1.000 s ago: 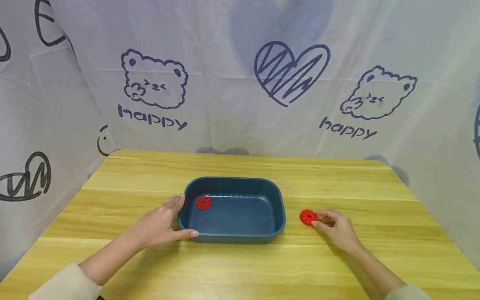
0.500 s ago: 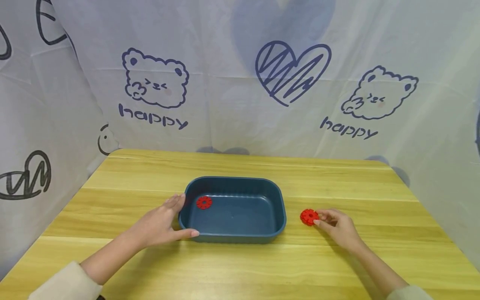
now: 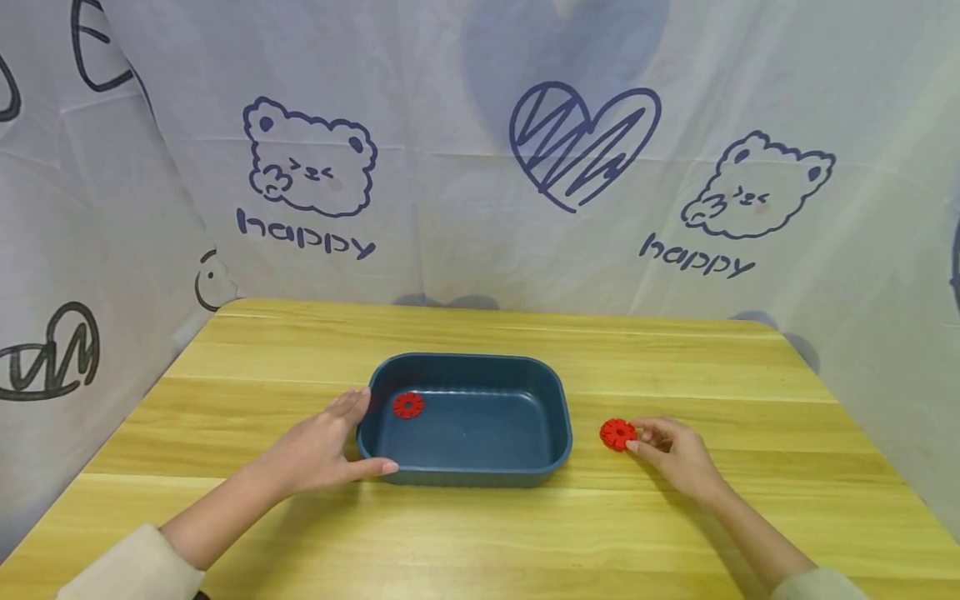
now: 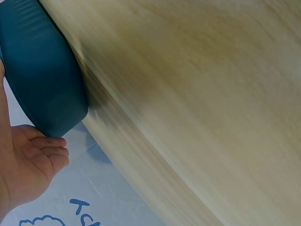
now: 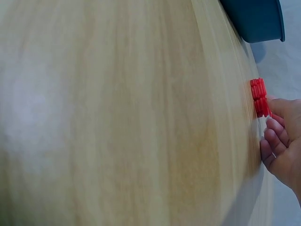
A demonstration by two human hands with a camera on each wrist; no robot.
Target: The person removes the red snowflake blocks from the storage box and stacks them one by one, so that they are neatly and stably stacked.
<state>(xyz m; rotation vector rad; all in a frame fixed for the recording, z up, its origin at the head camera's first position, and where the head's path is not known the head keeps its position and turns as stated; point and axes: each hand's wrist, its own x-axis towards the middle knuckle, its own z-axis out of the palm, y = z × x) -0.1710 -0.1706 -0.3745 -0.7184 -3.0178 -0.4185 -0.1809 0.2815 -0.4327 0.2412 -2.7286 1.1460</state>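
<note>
A dark blue plastic tub (image 3: 465, 477) stands on the table, with one flat red notched disc (image 3: 408, 406) lying inside near its left end. My left hand (image 3: 322, 450) holds the tub's left end, thumb on the front rim and fingers at the left rim. To the right of the tub is a small stack of red notched discs (image 3: 618, 435). My right hand (image 3: 678, 458) pinches the right edge of the stack between thumb and fingers; how many discs it grips I cannot tell. In the right wrist view, the stacked discs (image 5: 259, 96) show edge-on beside the fingertips.
The light wooden table (image 3: 480, 542) spreads out around the tub. Behind it hangs a pale cloth (image 3: 450, 167) printed with bears, hearts and lettering, and more cloth covers the left side.
The upper part of the red stack shifted slightly right and up, then settled back a little, with the right hand moving along. The left hand and the tub stay in place.
</note>
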